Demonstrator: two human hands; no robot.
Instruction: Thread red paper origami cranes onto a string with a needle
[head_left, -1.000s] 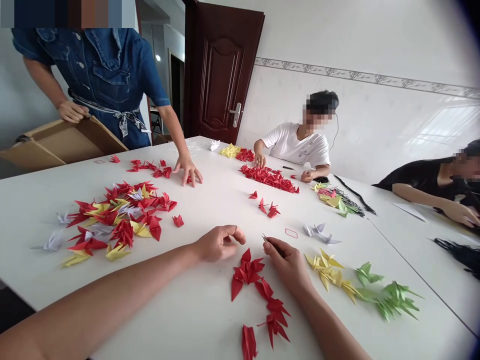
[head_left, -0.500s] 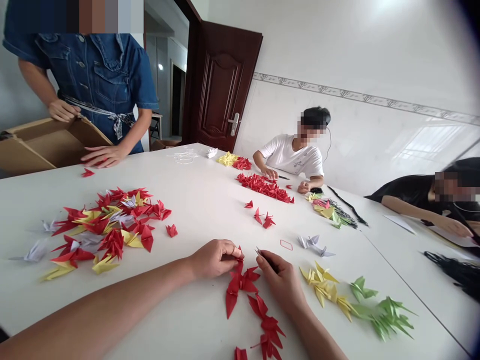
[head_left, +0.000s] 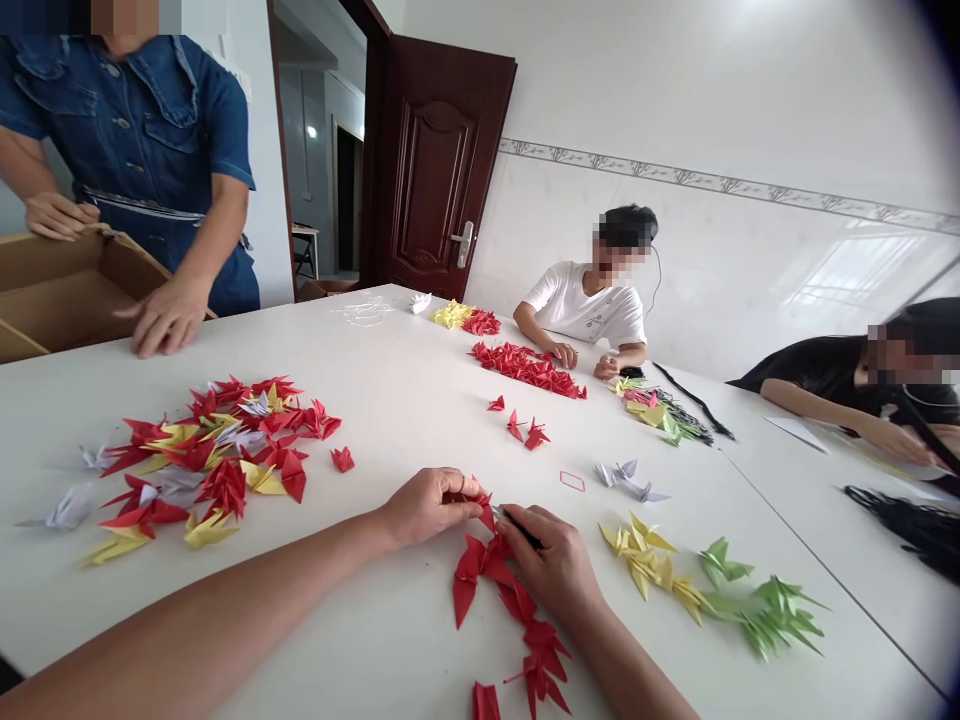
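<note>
My left hand (head_left: 435, 507) pinches a red origami crane (head_left: 486, 512) above the table. From the right, my right hand (head_left: 551, 555) grips a slim black tool with a silver tip (head_left: 521, 526); its tip meets the crane, and I cannot make out its exact kind. Just below both hands, more red cranes (head_left: 469, 580) lie in a line that runs toward me, partly behind my right hand. Close to my right hand sit yellow cranes (head_left: 652, 570) and green cranes (head_left: 776, 615).
A mixed crane pile (head_left: 225, 450) spreads on the white table (head_left: 360, 640) at left. Red cranes (head_left: 532, 370) form a long heap farther back. A person in denim stands by a cardboard box (head_left: 67, 300). Two people sit across; black cords (head_left: 900, 520) lie at right.
My right hand has moved slightly left, bringing the tool's tip to the crane in my left hand. The standing person's hand has shifted, and the small red crane beside it is no longer visible.
</note>
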